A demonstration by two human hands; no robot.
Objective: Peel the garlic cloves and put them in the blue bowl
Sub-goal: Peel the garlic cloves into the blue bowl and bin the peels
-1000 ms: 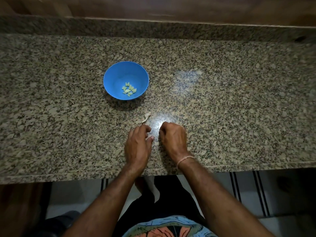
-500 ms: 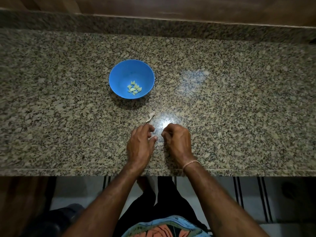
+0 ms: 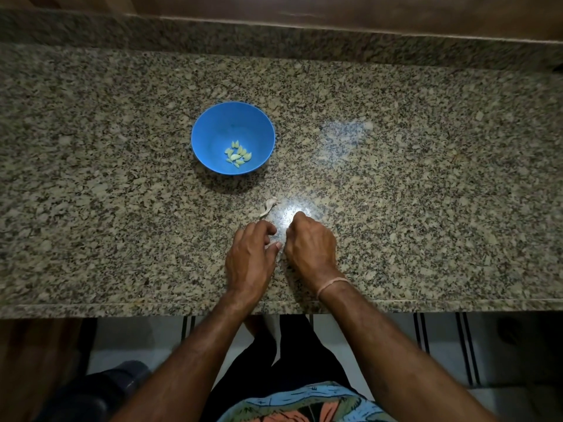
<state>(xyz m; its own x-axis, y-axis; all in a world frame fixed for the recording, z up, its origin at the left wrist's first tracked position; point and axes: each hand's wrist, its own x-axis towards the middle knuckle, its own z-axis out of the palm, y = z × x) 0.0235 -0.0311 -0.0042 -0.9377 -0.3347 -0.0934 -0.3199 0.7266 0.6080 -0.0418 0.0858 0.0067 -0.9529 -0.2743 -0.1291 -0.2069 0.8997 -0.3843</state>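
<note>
blue bowl (image 3: pixel 213 129), cloves (image 3: pixel 238 155) inside, perhaps peel (image 3: pixel 269 205) nearby

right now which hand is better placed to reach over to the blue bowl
Left, probably: the blue bowl sits ahead-left of both hands, the left hand is nearer it, and the right hand would have to cross over.

The speckled granite countertop (image 3: pixel 396 193) offers open passage to the right of my right hand (image 3: pixel 310 245) and to the left of my left hand (image 3: pixel 251 257). On the line from my hands to the round blue plastic bowl (image 3: pixel 233 126), one pale curled scrap of garlic skin (image 3: pixel 269 205) lies just beyond my left fingertips. The bowl's mouth is open from above. The raised granite back ledge (image 3: pixel 274 41) bounds the far side.
</note>
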